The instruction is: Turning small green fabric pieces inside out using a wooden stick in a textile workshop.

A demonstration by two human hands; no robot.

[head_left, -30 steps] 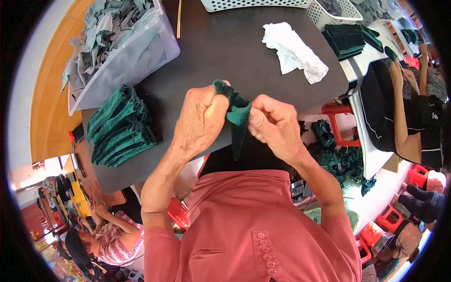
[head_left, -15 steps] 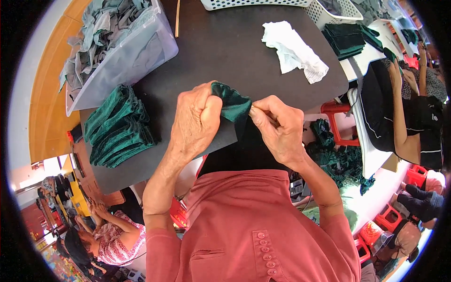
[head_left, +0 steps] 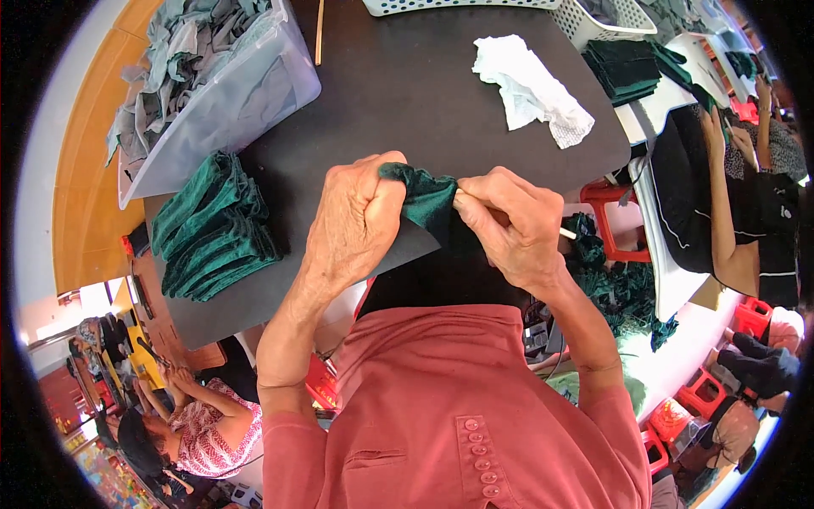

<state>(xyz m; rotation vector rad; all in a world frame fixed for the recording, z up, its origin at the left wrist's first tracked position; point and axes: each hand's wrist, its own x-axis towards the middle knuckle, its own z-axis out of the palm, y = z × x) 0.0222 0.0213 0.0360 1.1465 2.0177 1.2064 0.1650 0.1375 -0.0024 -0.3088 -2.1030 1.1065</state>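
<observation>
Between my hands is a small piece of dark green velvet cloth (head_left: 430, 200), held above the table's near edge. My left hand (head_left: 359, 219) is closed on its left side, fingers curled under. At the cloth's right corner, my right hand (head_left: 515, 227) pinches with thumb and forefinger. A short white stick-like end (head_left: 567, 233) shows beside the right hand; what it belongs to is hidden. To the left of my left hand lies a folded pile of green velvet (head_left: 212, 233).
The dark table (head_left: 398, 93) carries a clear plastic bin (head_left: 246, 110) of grey cloth scraps at far left. Further right are a crumpled white cloth (head_left: 534, 89) and white baskets (head_left: 606, 25). A red stool (head_left: 615, 225) stands at right. Other people sit on both sides.
My right hand has shifted slightly right and down, drawing the cloth's corner with it. The white stick-like end has come into sight. My left hand has barely moved.
</observation>
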